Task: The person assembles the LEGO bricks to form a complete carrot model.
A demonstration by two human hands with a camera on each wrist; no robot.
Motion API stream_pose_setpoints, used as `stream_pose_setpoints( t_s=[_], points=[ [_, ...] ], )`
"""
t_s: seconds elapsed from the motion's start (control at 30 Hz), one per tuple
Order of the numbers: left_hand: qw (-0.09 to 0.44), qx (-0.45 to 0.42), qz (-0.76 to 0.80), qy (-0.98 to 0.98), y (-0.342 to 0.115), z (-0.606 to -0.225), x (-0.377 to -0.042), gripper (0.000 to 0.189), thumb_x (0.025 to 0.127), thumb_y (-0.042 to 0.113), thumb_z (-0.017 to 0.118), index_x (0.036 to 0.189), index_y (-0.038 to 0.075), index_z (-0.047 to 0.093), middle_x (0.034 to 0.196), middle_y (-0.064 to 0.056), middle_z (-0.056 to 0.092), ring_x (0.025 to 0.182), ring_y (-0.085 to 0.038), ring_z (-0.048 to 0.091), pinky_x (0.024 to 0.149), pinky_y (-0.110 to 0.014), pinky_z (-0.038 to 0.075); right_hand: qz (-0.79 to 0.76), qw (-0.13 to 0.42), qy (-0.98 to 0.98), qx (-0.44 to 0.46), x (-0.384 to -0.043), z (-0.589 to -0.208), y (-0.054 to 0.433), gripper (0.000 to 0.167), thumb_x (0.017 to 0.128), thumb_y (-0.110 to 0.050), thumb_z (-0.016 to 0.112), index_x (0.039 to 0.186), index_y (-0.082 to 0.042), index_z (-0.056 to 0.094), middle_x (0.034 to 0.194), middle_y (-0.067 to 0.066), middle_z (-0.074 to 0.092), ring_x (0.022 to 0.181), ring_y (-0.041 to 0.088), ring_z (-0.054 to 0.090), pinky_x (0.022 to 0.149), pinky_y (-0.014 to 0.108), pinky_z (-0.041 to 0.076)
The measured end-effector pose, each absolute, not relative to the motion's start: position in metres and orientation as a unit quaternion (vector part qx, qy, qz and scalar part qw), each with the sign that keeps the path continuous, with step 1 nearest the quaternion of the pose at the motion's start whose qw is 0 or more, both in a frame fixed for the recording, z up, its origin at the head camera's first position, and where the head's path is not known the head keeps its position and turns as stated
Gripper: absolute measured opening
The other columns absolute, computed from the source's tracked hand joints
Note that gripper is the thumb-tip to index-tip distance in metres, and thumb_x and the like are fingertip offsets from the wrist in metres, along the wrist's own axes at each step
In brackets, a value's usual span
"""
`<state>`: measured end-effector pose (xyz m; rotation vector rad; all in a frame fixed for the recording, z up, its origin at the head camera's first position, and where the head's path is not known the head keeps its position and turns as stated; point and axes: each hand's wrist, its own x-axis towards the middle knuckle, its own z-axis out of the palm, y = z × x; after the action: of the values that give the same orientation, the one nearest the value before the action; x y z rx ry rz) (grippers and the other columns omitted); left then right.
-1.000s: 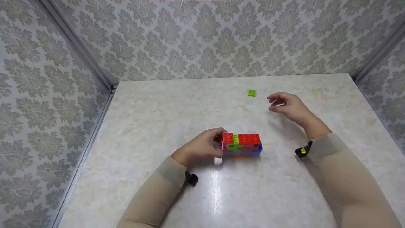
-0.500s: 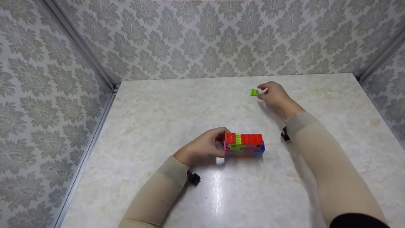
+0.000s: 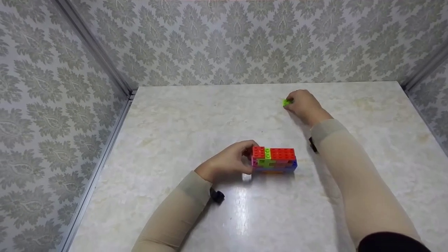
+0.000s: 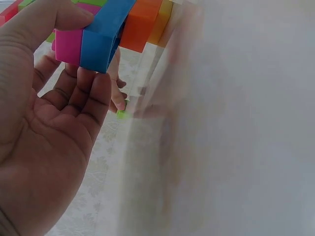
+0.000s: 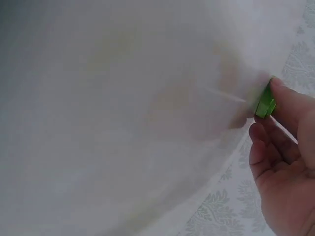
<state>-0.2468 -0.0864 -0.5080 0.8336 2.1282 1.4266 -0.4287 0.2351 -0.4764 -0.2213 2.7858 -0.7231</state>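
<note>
My left hand (image 3: 231,158) grips the left end of a block of stacked toy bricks (image 3: 281,154), thumb on the near side and fingers behind. Red and lime bricks top the stack, with pink, blue and orange ones lower down. In the left wrist view the thumb presses a blue brick (image 4: 101,46) beside a magenta one, and fingertips support it from the other side. Towards the back of the table, my right hand (image 3: 305,105) pinches a small lime-green brick (image 3: 285,103) between thumb and fingers. The right wrist view shows this green brick (image 5: 266,104) at the fingertips.
The pale marbled table (image 3: 182,119) reflects light near the front. Patterned wallpaper panels (image 3: 224,42) rise behind it and at both sides, with a metal corner strip (image 3: 101,52) at left. Each sleeve carries a black wrist camera, such as the left one (image 3: 217,196).
My right hand has reached away and leftward to the green brick and now pinches it. The left hand keeps its grip on the stacked bricks. The head view has shifted slightly.
</note>
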Motion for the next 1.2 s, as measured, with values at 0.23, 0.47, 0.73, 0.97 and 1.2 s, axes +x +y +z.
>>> stream_pose_setpoints(
  t_s=[0.23, 0.47, 0.73, 0.97, 1.2],
  points=[
    [0.224, 0.299, 0.52, 0.768, -0.087, -0.507, -0.249, 0.047, 0.086, -0.002, 0.078, 0.128, 0.017, 0.068, 0.122, 0.002, 0.073, 0.116, -0.017, 0.067, 0.108, -0.037, 0.056, -0.331, 0.108, 0.935, -0.063, -0.418, -0.468, 0.24, 0.05, 0.108, -0.026, 0.076, 0.152, -0.003, 0.067, 0.145, 0.021, 0.066, 0.132, 0.039, 0.061, 0.114, 0.057, 0.052],
    [0.222, 0.296, 0.519, 0.771, -0.089, -0.508, -0.249, 0.047, 0.086, -0.002, 0.08, 0.129, 0.016, 0.069, 0.124, 0.002, 0.074, 0.116, -0.018, 0.067, 0.106, -0.034, 0.057, -0.375, 0.076, 0.92, -0.079, -0.39, -0.465, 0.244, 0.048, 0.106, -0.031, 0.081, 0.146, -0.005, 0.072, 0.14, 0.022, 0.068, 0.127, 0.038, 0.062, 0.108, 0.053, 0.051],
    [0.224, 0.299, 0.525, 0.765, -0.091, -0.509, -0.248, 0.046, 0.086, -0.002, 0.075, 0.128, 0.017, 0.068, 0.123, 0.002, 0.075, 0.114, -0.018, 0.067, 0.104, -0.034, 0.056, -0.436, 0.096, 0.893, -0.057, -0.342, -0.462, 0.26, 0.052, 0.101, -0.039, 0.088, 0.143, -0.013, 0.074, 0.148, 0.015, 0.066, 0.139, 0.036, 0.068, 0.105, 0.038, 0.059],
    [0.221, 0.307, 0.523, 0.764, -0.089, -0.507, -0.25, 0.048, 0.085, -0.004, 0.076, 0.13, 0.012, 0.067, 0.123, 0.0, 0.074, 0.112, -0.016, 0.067, 0.103, -0.034, 0.057, -0.52, 0.115, 0.844, -0.065, -0.301, -0.463, 0.271, 0.054, 0.099, -0.035, 0.09, 0.141, -0.006, 0.072, 0.141, 0.008, 0.063, 0.116, 0.009, 0.079, 0.097, 0.023, 0.062],
    [0.227, 0.3, 0.525, 0.763, -0.088, -0.509, -0.248, 0.047, 0.086, -0.003, 0.075, 0.128, 0.016, 0.068, 0.122, 0.0, 0.074, 0.113, -0.016, 0.067, 0.103, -0.034, 0.058, -0.566, 0.131, 0.808, -0.098, -0.268, -0.457, 0.273, 0.041, 0.101, -0.017, 0.087, 0.134, 0.0, 0.07, 0.134, 0.003, 0.065, 0.11, 0.009, 0.083, 0.098, 0.024, 0.064]
  ],
)
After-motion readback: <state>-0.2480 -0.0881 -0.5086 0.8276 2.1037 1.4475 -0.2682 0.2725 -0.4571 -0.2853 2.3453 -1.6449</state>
